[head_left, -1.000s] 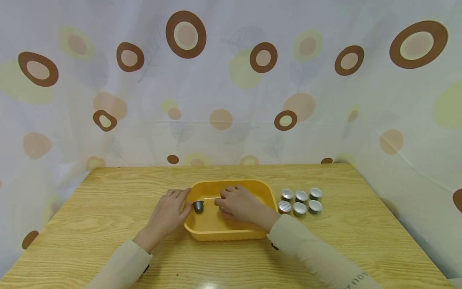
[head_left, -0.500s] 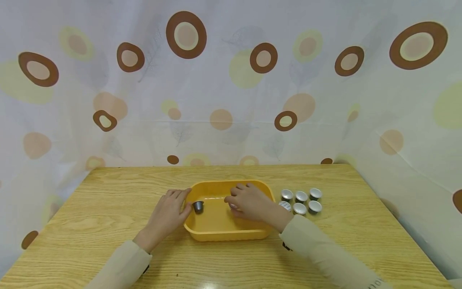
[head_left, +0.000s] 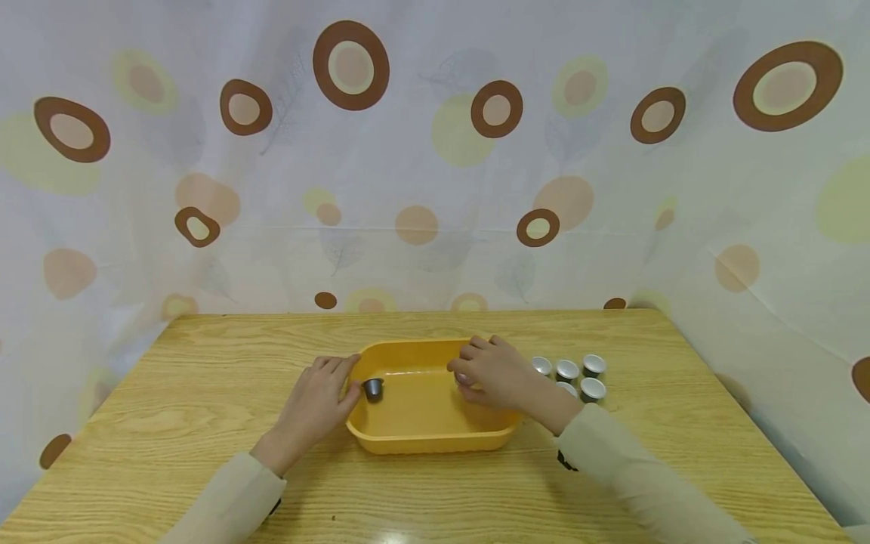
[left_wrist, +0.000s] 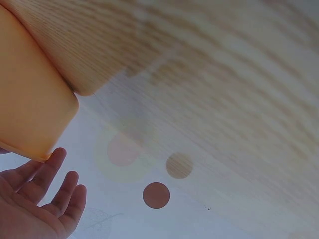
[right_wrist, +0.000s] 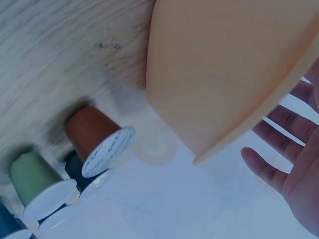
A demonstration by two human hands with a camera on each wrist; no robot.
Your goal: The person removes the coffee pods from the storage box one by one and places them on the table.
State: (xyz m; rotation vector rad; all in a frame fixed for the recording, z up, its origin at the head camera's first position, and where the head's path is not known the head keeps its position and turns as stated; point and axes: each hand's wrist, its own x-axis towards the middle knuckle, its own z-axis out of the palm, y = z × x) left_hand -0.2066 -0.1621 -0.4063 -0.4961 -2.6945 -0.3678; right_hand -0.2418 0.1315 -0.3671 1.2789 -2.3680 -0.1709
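Note:
My left hand (head_left: 309, 404) rests at the left rim of a yellow plastic tray (head_left: 435, 440), fingertips and thumb touching it. In the left wrist view its fingers look relaxed, one tip right at the rim. My right hand (head_left: 499, 378) is over the tray's right part and pinches a coffee capsule (head_left: 464, 378), mostly hidden by the fingers. In the right wrist view, the tray wall covers that capsule and part of the hand. Inside the tray, a dark coffee capsule (head_left: 373, 389) lies tipped near the left wall.
Right of the tray, several coffee capsules (head_left: 593, 389) stand lids up in two rows, partly behind my right forearm. A brown capsule (right_wrist: 92, 132) and a green capsule (right_wrist: 35, 177) show among them. All stand on a wooden table (head_left: 238, 340) before a patterned curtain (head_left: 408, 151).
My right hand has moved to the right and slightly up across the tray with the pinched capsule. The left hand, the tray and the other capsules have stayed put.

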